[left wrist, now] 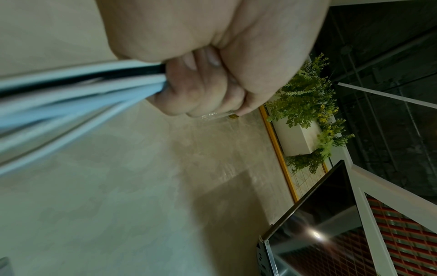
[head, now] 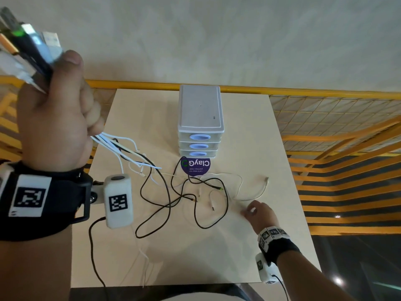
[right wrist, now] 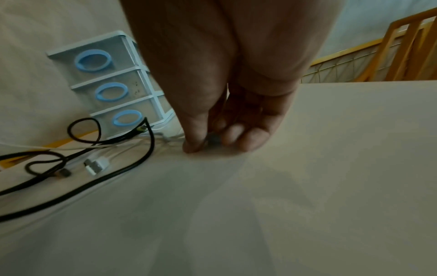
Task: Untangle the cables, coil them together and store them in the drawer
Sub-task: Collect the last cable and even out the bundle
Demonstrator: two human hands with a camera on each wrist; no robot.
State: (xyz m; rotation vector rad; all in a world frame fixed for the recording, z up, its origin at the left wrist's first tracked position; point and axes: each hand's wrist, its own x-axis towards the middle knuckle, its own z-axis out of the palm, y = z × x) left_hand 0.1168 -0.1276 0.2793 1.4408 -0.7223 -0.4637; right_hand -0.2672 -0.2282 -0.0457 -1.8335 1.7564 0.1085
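— What's the left hand point(head: 54, 118) doing up there?

— It's a fist, raised well above the table point(head: 271, 148), fingers curled tight round a bundle of cables point(left wrist: 78, 89). The USB plugs point(head: 32, 40) stick out above the thumb, white ones, a black one, one with a green tip. Below the fist the cords drop down and fan out onto the tabletop.

— And the right hand point(head: 258, 213)?

— Down on the table, thumb and fingertips point(right wrist: 236, 136) drawn together, pinching something small and dark against the surface. It sits where a pale thin cable point(head: 249, 192) loops past, but I can't tell whether it's that cable's end.

— What lies beyond it?

— To its left, a black cable point(head: 195, 213) sprawls in wide loops, crossed with white ones, and a white connector point(right wrist: 95, 164) lies flat among them. Farther from the hand stands a small three-drawer plastic chest point(head: 200, 118), all drawers closed, blue oval handles facing us. A purple round sticker point(head: 196, 167) sits just in front of it, partly under a black loop.
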